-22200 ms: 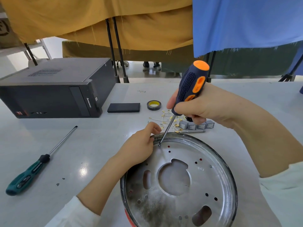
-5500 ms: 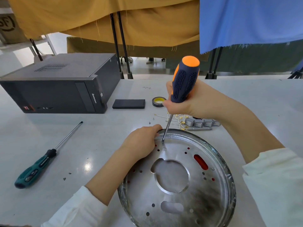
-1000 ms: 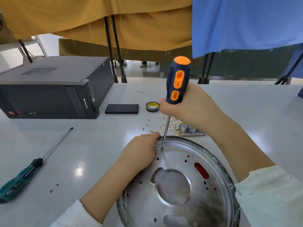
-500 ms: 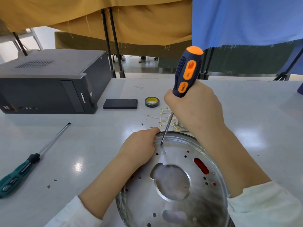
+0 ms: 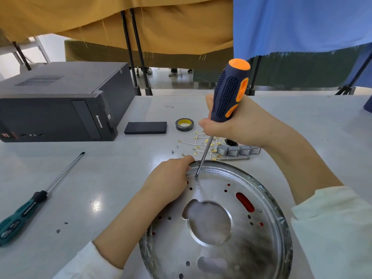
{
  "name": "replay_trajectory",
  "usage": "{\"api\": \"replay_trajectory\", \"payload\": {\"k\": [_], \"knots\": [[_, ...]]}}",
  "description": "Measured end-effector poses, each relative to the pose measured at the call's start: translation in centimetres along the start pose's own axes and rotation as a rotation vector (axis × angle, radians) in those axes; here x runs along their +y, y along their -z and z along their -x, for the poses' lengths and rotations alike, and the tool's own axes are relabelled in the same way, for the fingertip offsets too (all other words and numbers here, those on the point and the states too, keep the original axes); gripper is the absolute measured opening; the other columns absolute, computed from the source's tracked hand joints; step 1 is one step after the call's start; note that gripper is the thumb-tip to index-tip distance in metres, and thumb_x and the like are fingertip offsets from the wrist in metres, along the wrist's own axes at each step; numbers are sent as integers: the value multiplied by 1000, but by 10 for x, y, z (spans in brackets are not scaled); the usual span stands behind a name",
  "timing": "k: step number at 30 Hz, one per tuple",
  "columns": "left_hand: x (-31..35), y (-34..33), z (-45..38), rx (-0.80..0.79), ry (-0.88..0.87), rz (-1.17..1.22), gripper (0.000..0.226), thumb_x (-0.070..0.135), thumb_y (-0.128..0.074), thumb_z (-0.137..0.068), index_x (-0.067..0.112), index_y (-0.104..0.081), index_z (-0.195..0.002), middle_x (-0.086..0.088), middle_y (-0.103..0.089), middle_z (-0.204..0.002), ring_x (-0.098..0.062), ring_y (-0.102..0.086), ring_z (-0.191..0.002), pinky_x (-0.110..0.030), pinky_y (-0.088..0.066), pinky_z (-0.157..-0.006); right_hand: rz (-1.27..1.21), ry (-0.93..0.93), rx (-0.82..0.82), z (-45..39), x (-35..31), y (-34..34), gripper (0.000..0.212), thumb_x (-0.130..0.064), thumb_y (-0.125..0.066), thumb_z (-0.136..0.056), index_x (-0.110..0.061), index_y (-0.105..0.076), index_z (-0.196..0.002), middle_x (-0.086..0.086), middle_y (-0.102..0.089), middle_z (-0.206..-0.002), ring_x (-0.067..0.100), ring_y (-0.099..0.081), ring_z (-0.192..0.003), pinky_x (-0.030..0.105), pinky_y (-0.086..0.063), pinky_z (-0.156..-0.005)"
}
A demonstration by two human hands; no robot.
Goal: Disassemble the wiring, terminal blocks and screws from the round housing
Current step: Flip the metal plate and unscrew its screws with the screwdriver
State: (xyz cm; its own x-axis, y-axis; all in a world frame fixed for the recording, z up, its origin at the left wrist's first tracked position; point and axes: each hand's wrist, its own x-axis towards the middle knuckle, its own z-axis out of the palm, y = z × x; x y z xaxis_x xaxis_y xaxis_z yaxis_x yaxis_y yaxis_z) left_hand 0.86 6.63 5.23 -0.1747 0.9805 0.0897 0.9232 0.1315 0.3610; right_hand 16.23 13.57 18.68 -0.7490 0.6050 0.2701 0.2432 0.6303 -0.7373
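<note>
Your right hand [image 5: 237,125] grips an orange-and-blue screwdriver [image 5: 227,95], its tip on the round housing [image 5: 267,198] at eleven o'clock. Your left hand [image 5: 169,176], fingers curled, holds the rim there, at table centre.

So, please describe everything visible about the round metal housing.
The round housing is a shiny, shallow metal dish with a raised rim, a big central cut-out, slots and many small holes. It lies flat on the grey table. The left hand holds its far rim; the screwdriver tip stands near that rim.
</note>
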Motion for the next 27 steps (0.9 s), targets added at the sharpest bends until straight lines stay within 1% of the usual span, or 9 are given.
{"api": "replay_trajectory", "payload": {"k": [2,4,7,13,16,19,22,24,27], "knots": [[0,-1,0,7,7,-1,25,12,-39,-96,25,-50,-113,-5,-64,-96,-27,-51,-79,-36,-45,-67,66,-30,104,-1,1,-6,35,-19,-66,-82,-13,-37,-62,-4,-34,-50,8,-30,-48,15,-29,-46],[0,-1,1,17,6,-9,27,10,-39,-94,26,-51,-113,-4,-64,-94,-26,-50,-77,-35,-42,-65,201,-104,314,1,3,-17,36,-32,-67,-81,-21,-40,-59,-9,-42,-47,9,-38,-47,21,-34,-48],[-1,-2,1,26,3,-4,29,9,-38,-94,28,-51,-112,-3,-64,-93,-25,-48,-75,-34,-40,-63,339,-216,594,8,2,-32,26,-43,-62,-82,-27,-47,-67,-12,-50,-57,7,-48,-56,23,-32,-49],[1,-2,3,39,-1,-5,26,15,-36,-98,29,-51,-114,-4,-66,-96,-24,-47,-76,-32,-38,-63,395,-224,730,7,2,-44,25,-47,-55,-84,-26,-49,-72,-12,-50,-59,10,-47,-55,20,-33,-50],[1,-1,2,36,7,-2,26,14,-37,-97,29,-51,-113,-4,-65,-95,-25,-48,-76,-33,-39,-63,383,-182,716,5,4,-46,19,-42,-57,-84,-27,-49,-77,-13,-47,-59,11,-45,-54,20,-33,-50],[1,-1,1,18,10,-12,27,12,-37,-95,28,-50,-113,-2,-63,-91,-25,-49,-76,-34,-41,-63,267,-118,637,5,6,-43,25,-31,-59,-81,-25,-41,-65,-8,-45,-53,13,-44,-53,25,-32,-49],[1,0,0,-1,10,-14,25,11,-38,-94,27,-50,-109,0,-57,-83,-25,-47,-75,-33,-37,-60,133,-33,425,6,5,-34,36,-23,-61,-79,-22,-34,-56,-6,-39,-45,12,-34,-46,25,-29,-47],[1,1,-1,-4,2,-18,21,14,-38,-95,28,-49,-107,-3,-62,-89,-25,-46,-74,-32,-34,-59,58,36,211,7,4,-27,34,-18,-61,-80,-13,-35,-58,-4,-34,-48,10,-28,-48,25,-26,-49],[1,1,-1,-12,-3,-3,23,15,-38,-97,27,-50,-113,-4,-65,-98,-26,-51,-81,-35,-42,-66,-14,29,58,5,8,-13,32,-16,-61,-81,-11,-35,-63,2,-32,-57,13,-30,-54,23,-27,-51]]}}
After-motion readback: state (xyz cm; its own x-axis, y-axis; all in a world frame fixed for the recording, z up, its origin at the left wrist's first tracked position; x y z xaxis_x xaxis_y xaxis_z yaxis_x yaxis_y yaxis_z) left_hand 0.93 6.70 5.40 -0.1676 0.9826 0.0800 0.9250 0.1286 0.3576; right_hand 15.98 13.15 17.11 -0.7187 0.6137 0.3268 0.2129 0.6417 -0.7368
